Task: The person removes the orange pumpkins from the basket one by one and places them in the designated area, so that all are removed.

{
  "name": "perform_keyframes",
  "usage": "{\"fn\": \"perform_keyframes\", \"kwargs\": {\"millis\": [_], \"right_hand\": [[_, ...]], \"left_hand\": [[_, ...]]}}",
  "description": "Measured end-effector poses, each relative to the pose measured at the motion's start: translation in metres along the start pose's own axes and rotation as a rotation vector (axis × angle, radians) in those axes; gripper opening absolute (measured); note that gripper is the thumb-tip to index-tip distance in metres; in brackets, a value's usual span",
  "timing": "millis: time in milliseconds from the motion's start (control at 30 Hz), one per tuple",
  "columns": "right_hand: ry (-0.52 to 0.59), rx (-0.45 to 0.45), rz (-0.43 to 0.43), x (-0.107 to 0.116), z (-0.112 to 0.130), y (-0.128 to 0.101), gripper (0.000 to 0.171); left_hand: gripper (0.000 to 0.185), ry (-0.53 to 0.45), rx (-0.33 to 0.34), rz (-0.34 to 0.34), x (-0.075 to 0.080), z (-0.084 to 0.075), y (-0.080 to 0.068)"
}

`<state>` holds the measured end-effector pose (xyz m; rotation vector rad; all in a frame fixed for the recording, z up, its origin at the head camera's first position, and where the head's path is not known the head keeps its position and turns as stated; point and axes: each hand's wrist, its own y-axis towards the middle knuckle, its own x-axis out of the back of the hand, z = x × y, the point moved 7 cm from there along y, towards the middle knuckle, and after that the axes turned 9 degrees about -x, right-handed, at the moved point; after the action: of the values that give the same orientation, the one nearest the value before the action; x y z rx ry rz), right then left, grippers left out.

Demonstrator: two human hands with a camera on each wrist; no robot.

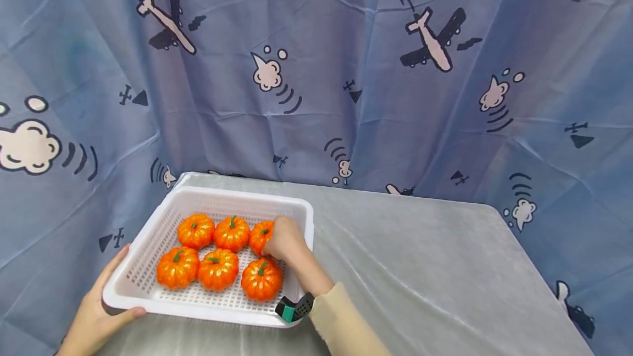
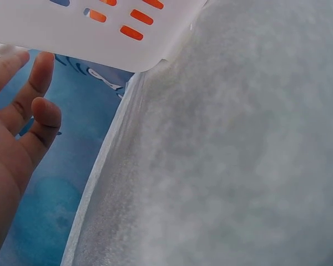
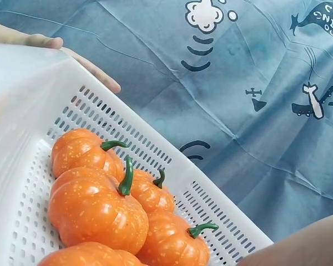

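A white perforated basket (image 1: 237, 196) stands on the left of a grey covered table (image 1: 420, 268) and holds several small orange pumpkins with green stems in two rows. My right hand (image 1: 285, 239) reaches into the basket, its fingers curled over the back right pumpkin (image 1: 258, 238). The front right pumpkin (image 1: 261, 279) lies just below that wrist. My left hand (image 1: 96, 312) cups the basket's near left corner with straight fingers (image 2: 39, 77) along its wall (image 2: 72, 33). The right wrist view shows pumpkins (image 3: 94, 210) packed close together and the left hand's fingers (image 3: 94, 72) outside the far rim.
A blue curtain (image 1: 346, 70) printed with planes and clouds hangs behind and around the table. The basket's near left corner overhangs the table's left edge (image 2: 100, 177). A black and teal band (image 1: 295, 309) sits on my right wrist.
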<state>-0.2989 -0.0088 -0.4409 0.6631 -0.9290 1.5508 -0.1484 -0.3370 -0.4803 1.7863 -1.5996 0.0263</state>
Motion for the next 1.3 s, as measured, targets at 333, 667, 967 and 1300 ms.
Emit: {"fn": "perform_keyframes", "kwargs": {"millis": [333, 667, 967, 1300], "right_hand": [[0.076, -0.007, -0.029, 0.002, 0.0, -0.002, 0.041], [0.146, 0.0, -0.061, 0.009, 0.0, -0.005, 0.046], [0.294, 0.078, -0.061, 0.027, 0.003, -0.014, 0.052], [0.366, 0.227, -0.11, 0.065, -0.012, -0.028, 0.066]], "left_hand": [[0.127, 0.031, 0.026, 0.015, -0.001, 0.002, -0.002], [0.127, 0.035, 0.016, 0.016, -0.002, 0.005, -0.001], [0.126, 0.04, 0.054, 0.005, 0.001, 0.013, -0.008], [0.127, 0.038, -0.005, -0.007, -0.002, 0.008, -0.004]]}}
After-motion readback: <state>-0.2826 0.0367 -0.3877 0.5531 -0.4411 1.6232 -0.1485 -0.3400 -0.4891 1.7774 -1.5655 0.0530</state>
